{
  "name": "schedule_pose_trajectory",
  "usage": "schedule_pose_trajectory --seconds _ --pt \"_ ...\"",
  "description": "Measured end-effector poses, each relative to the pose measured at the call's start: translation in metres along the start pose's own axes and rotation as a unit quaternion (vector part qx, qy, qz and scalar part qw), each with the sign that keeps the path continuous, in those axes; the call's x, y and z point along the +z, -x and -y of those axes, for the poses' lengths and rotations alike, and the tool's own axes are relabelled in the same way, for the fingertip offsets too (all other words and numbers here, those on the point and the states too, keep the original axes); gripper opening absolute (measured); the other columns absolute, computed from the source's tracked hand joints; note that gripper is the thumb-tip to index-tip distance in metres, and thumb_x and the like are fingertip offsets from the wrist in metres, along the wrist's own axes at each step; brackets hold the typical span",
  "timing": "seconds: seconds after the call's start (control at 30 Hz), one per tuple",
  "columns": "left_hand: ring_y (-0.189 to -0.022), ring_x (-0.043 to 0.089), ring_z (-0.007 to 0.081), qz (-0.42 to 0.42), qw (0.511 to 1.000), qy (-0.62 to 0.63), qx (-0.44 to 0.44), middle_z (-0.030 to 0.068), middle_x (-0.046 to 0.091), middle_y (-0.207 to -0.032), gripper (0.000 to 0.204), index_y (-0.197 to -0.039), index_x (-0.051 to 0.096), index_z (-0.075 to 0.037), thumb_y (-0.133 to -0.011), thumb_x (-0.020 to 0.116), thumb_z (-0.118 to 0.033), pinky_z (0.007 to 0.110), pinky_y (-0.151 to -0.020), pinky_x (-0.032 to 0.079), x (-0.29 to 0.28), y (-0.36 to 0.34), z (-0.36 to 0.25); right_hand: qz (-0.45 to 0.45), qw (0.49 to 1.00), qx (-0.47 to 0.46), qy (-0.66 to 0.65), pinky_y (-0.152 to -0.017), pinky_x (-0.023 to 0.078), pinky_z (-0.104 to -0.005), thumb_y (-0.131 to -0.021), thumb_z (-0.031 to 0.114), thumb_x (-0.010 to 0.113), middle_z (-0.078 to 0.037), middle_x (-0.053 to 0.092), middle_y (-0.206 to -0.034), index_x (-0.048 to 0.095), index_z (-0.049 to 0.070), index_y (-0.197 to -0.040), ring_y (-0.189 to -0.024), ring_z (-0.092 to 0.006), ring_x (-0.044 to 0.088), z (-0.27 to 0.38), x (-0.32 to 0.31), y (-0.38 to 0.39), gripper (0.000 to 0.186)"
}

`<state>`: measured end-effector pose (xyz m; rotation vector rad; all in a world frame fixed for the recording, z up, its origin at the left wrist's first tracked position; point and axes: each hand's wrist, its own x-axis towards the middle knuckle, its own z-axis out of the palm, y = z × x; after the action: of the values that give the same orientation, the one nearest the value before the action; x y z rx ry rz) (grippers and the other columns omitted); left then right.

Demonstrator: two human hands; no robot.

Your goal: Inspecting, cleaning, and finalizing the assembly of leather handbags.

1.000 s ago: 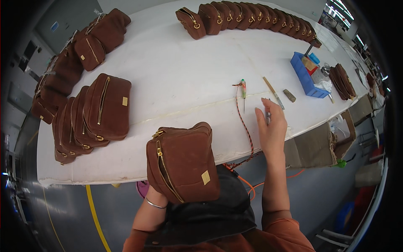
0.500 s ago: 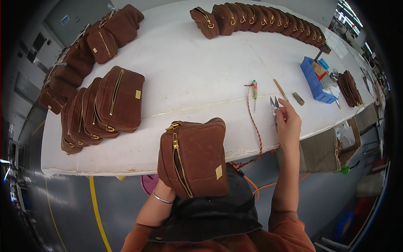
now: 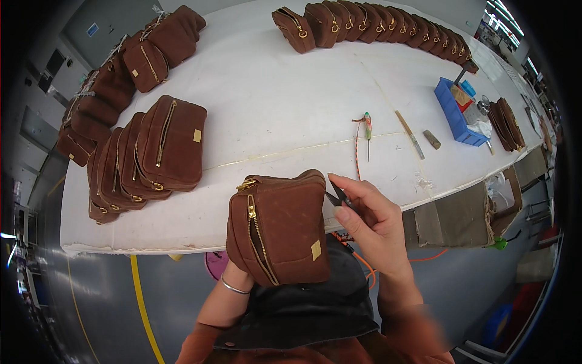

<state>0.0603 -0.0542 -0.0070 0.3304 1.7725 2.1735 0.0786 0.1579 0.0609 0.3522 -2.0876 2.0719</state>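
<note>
A brown leather bag with a brass front zipper and a small gold plate is held up in front of the table edge. My left hand supports it from behind and below; its fingers are hidden by the bag. My right hand is closed on a pair of thread snips. The dark blades point toward the bag's right upper edge, close beside it; whether they touch it I cannot tell.
Similar brown bags stand at left, with more along the far edge. At right are an awl, a thin stick-like tool, a small block, a blue bin and flat brown leather pieces.
My right hand has picked the snips up off the table and brought them left to the bag's right side. The left hand and the bag have barely moved.
</note>
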Motion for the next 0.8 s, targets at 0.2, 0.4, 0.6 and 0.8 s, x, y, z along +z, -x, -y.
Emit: schedule_pose_trajectory --seconds 0.2,0.4,0.6,0.8 --pt "-0.121 0.053 0.0206 0.005 0.996 0.085 0.003 0.0082 0.052 -0.136 0.044 -0.139 0.042 -0.007 -0.098 0.052 -0.020 0.034 -0.102 0.044 -0.006 0.005 0.007 -0.013 0.997 -0.016 0.073 -0.062 0.043 -0.0230 -0.086 0.002 0.068 -0.005 0.060 -0.081 0.063 0.008 -0.126 -0.068 -0.0102 0.050 0.006 0.006 -0.002 0.041" --pt "-0.121 0.053 0.0205 0.009 0.986 0.169 0.007 0.0086 0.051 -0.137 0.044 -0.140 0.042 -0.007 -0.099 0.050 -0.019 0.034 -0.102 0.045 -0.008 0.004 0.013 -0.018 0.994 -0.019 0.107 -0.060 0.043 -0.0241 -0.086 0.003 0.068 -0.006 0.060 -0.080 0.064 0.009 -0.124 -0.065 -0.0119 0.051 0.010 0.009 -0.004 0.039" --pt "-0.121 0.053 0.0204 0.013 0.967 0.254 0.011 0.0089 0.050 -0.138 0.043 -0.140 0.041 -0.006 -0.100 0.048 -0.019 0.035 -0.102 0.045 -0.012 0.006 0.020 -0.015 0.987 -0.010 0.159 -0.057 0.042 -0.0253 -0.087 0.005 0.067 -0.007 0.059 -0.076 0.065 0.010 -0.122 -0.062 -0.0132 0.051 0.018 0.008 -0.005 0.036" --pt "-0.121 0.053 0.0203 0.018 0.942 0.336 0.015 0.0093 0.050 -0.139 0.043 -0.141 0.040 -0.005 -0.101 0.047 -0.019 0.035 -0.102 0.046 -0.014 0.008 0.027 -0.027 0.973 -0.048 0.224 -0.055 0.043 -0.0272 -0.086 0.002 0.068 -0.008 0.056 -0.074 0.067 0.011 -0.119 -0.059 -0.0167 0.051 0.024 0.011 -0.007 0.034"
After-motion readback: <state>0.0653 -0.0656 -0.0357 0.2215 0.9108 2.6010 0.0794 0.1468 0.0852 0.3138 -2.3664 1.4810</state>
